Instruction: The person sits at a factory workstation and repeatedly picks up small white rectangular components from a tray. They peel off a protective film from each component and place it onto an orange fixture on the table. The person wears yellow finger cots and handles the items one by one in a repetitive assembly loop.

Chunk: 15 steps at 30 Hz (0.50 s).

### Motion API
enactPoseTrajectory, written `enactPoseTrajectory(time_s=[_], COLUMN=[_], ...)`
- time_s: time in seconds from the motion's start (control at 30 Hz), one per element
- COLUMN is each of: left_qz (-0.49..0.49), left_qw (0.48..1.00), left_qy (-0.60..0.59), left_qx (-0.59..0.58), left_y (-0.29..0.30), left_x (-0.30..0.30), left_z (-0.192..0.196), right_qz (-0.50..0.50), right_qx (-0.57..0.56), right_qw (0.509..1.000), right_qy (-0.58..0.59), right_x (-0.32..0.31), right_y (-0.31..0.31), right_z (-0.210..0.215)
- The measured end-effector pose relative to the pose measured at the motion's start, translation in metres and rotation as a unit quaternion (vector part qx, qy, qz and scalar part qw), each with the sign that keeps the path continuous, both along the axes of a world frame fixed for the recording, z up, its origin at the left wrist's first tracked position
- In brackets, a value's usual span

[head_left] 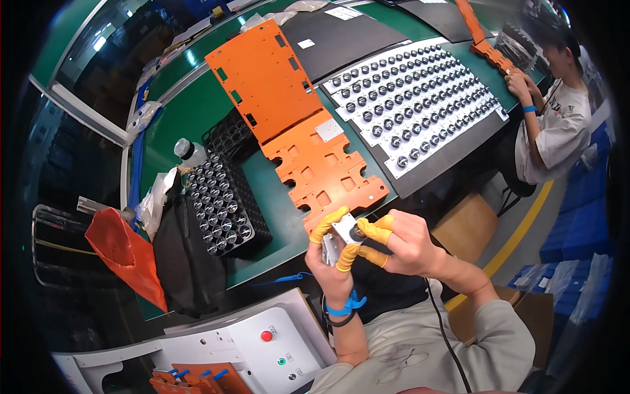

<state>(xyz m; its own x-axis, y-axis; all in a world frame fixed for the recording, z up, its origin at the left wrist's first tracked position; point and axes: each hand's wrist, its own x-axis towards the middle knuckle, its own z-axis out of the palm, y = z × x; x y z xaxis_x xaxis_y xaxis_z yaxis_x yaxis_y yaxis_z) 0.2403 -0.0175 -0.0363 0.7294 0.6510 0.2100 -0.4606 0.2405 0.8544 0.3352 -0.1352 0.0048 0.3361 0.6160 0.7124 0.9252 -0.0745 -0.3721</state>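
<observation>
Item: small metal block, long axis tilted upright, dark round end facing right; my left hand and right hand pinch it.

You are sitting at an assembly line in a factory or electronics workshop; just beyond your yellow-capped fingers a green workbench is stretching away, carrying orange fixture plates; past those a white tray of small round parts is lying in rows; left of your fingers a black tray of the same parts is waiting; far right of them a co-worker is sitting at the same bench; below them a white control box with buttons is standing.
</observation>
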Motion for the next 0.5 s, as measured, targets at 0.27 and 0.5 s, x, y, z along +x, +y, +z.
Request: enactPoseTrajectory(time_s=[0.27, 0.5], left_qz=[0.021, 0.068], left_qw=[0.994, 0.987], left_qy=[0.103, 0.049], left_qx=[-0.026, -0.140], left_y=[-0.018, 0.010], left_x=[0.003, 0.004], left_z=[0.000, -0.007], right_qz=[-0.064, -0.154], right_qx=[0.041, -0.110], right_qw=[0.988, 0.977], right_qy=[-0.131, 0.095], right_x=[0.027, 0.102], right_y=[0.001, 0.038], right_z=[-0.011, -0.001])
